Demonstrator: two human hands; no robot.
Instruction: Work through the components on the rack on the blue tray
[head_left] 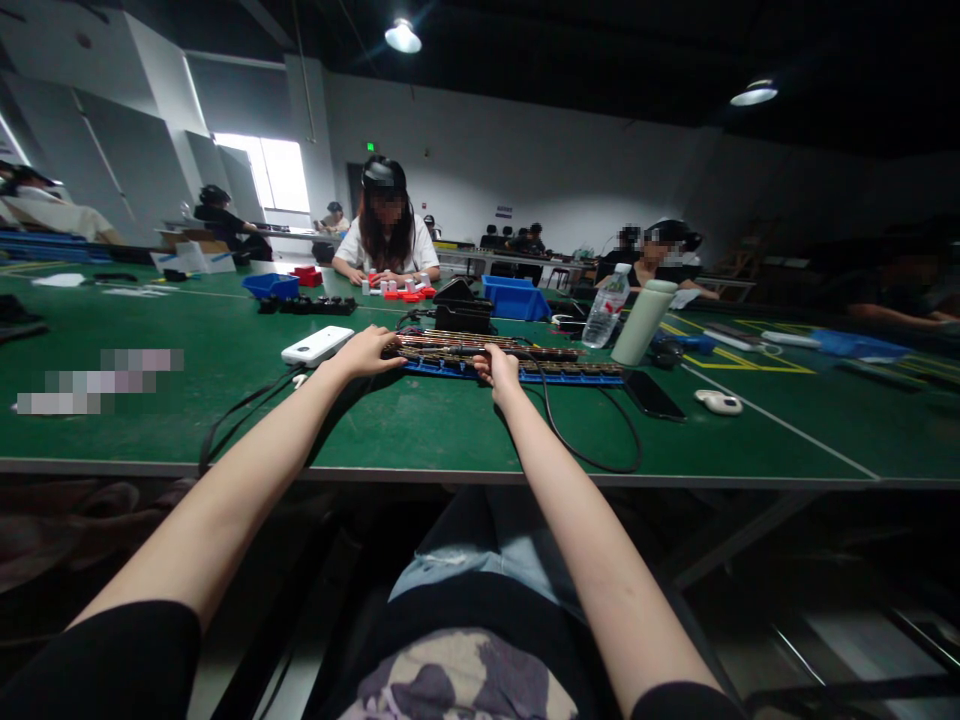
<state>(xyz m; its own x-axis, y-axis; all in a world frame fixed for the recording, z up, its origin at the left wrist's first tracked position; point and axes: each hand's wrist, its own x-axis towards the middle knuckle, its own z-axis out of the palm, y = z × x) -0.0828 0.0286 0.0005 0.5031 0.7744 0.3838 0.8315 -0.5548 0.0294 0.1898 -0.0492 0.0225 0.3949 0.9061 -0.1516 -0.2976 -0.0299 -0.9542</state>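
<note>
A long blue rack (555,377) lies across the green table before me, filled with rows of brownish-gold and reddish parts too small to name. My left hand (366,352) is at its left end, thumb on the near side and fingers over the far side. Over the rack's middle, my right hand (498,372) is closed around a dark pen-shaped tool (461,350), which points left towards my left hand. From the tool a black cord (551,405) runs right and loops near the table's front edge. The tool's tip is too small to make out.
Left of the rack lies a white device (318,346). A black box (461,312) and blue bin (516,298) stand behind it. On the right are a water bottle (606,308), green tumbler (643,322), phone (654,394) and white case (718,402). A person (386,230) sits opposite.
</note>
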